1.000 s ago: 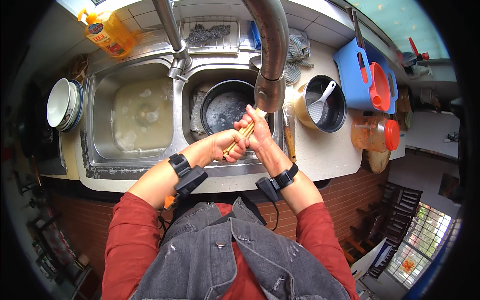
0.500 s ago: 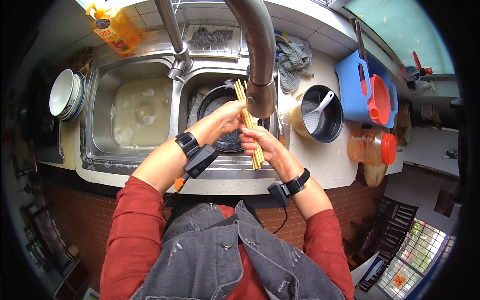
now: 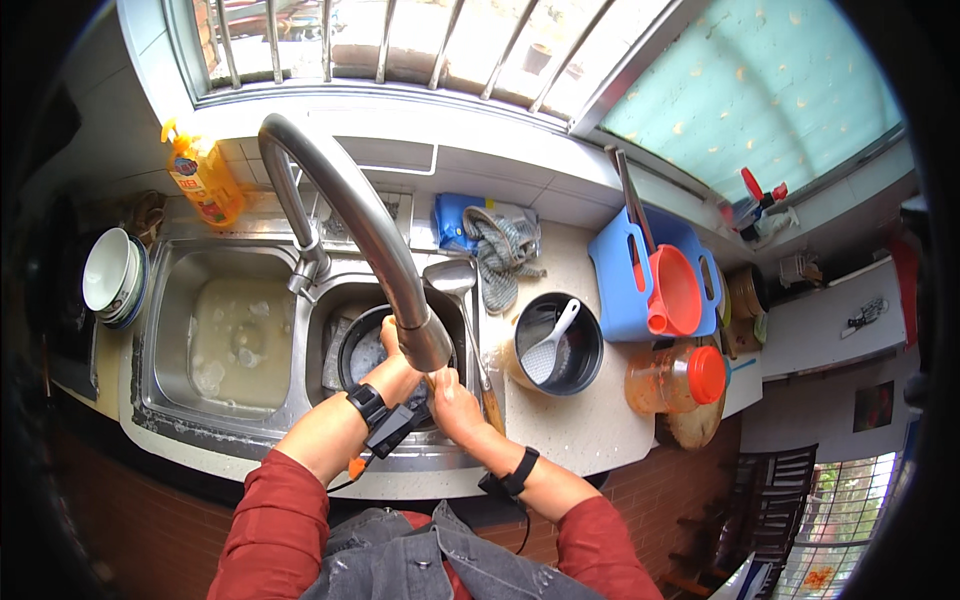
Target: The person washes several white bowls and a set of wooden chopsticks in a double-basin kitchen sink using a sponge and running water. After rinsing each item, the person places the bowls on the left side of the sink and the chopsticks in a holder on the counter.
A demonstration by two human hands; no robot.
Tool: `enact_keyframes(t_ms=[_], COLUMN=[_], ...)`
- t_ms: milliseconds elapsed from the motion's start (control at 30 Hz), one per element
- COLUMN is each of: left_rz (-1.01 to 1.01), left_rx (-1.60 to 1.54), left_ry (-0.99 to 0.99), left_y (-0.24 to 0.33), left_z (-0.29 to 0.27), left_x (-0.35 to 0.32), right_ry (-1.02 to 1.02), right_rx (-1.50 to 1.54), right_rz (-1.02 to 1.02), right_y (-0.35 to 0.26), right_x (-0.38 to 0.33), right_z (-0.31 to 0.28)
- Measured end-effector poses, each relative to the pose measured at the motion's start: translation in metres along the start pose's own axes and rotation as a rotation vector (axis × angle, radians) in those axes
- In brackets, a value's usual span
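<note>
My left hand and my right hand are pressed close together just below the spout of the curved steel faucet. Both are closed on a bundle of pale wooden chopsticks, of which only a short piece shows between the fingers. Under the hands, a black pan lies in the right sink basin. A steel ladle rests on the basin's right rim, its wooden handle running down beside my right hand.
The left basin holds murky water. Stacked bowls and a yellow soap bottle stand to the left. On the right counter are a striped cloth, a black pot with a white spoon, a blue board, an orange scoop and a red-lidded jar.
The view has tilted up toward the window. My hands have drawn together under the spout, and the chopsticks, earlier seen at full length, are now mostly hidden in them.
</note>
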State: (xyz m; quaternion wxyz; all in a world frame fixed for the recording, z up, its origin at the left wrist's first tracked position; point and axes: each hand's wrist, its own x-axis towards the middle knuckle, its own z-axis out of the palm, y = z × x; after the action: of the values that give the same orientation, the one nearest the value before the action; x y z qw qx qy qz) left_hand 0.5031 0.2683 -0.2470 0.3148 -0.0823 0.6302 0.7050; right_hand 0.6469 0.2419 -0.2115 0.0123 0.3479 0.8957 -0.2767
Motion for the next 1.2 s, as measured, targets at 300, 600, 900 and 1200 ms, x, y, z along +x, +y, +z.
enact_keyframes(t_ms=[300, 600, 900, 1200], left_rz=[-0.561, -0.098, -0.629, -0.584], left_rx=[-0.618, 0.089, -0.886, -0.33], left_ry=[-0.438, -0.437, -0.7, -0.876], left_y=[0.053, -0.001, 0.056, 0.032], left_z=[-0.011, -0.001, -0.015, -0.047], left_x=[-0.023, -0.081, -0.01, -0.037], right_ry=[-0.812, -0.466, -0.264, -1.059], right_rx=[1.528, 0.981, 0.88, 1.836], right_rz=[0.197, 0.297, 0.042, 0.203], right_y=[0.025, 0.035, 0.007, 0.021], right_x=[-0.011, 0.001, -0.003, 0.005], right_z=[-0.044, -0.026, -0.034, -0.039])
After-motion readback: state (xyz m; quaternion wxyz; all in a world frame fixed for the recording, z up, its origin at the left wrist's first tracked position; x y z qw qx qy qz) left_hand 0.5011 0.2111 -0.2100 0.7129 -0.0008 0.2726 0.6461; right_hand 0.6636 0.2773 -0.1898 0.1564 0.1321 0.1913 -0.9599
